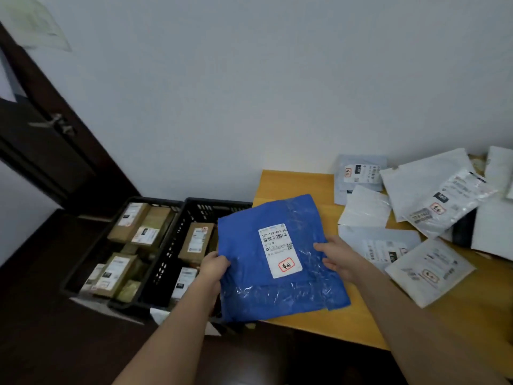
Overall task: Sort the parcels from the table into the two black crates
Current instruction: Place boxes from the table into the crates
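A blue plastic parcel (249,262) with a white shipping label hangs over the left edge of the yellow table (291,184). My left hand (213,266) grips its left edge and my right hand (337,258) holds its right edge. Two black crates stand side by side on the floor left of the table. The left crate (83,262) holds several brown cardboard boxes. The right crate (172,245) holds brown and white boxes, and the blue parcel partly overlaps it. Several grey and white mailer bags (427,190) lie on the table's right part.
A dark wooden door (41,140) with a metal handle stands at the far left. A pale wall (249,93) runs behind the crates and table. The floor (55,329) around the crates is dark. A white scrap (161,314) lies by the right crate's near side.
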The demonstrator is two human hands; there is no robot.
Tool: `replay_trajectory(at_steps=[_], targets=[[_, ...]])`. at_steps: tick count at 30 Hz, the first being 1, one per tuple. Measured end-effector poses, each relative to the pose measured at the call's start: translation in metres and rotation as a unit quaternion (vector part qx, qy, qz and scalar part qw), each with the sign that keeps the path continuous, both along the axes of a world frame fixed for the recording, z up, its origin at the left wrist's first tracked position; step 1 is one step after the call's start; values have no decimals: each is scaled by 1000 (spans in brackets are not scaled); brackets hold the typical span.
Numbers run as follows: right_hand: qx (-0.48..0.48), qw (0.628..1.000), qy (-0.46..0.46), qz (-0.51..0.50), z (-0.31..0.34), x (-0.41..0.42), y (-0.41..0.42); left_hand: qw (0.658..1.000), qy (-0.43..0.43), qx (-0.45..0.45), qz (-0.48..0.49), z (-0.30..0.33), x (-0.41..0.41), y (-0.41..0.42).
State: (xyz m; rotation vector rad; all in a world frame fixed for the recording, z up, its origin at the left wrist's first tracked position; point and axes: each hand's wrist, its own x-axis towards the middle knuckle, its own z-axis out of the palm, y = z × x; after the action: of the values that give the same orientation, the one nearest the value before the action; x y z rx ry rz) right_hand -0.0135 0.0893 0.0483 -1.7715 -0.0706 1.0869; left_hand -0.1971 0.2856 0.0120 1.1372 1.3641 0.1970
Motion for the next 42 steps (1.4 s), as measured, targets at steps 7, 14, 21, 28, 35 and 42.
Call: replay_trajectory(at_steps=[7,14,21,28,35,42], targets=[[26,997,46,50,-17,-75,89,997,4,19,79,11,-101,77],[71,995,51,51,-31,-91,167,989,-56,25,134,23,-127,133],[100,991,91,8,-61,-87,255,985,-41,52,157,15,-118,196],[87,991,82,57,-90,-89,315,986,20,64,151,-12,-102,255],[-28,994,79,71,-135,-87,332,995,94,18,36,-50,-84,274],[-135,988,22,77,-170,-106,335,980,164,-15,-110,-114,-70,299]])
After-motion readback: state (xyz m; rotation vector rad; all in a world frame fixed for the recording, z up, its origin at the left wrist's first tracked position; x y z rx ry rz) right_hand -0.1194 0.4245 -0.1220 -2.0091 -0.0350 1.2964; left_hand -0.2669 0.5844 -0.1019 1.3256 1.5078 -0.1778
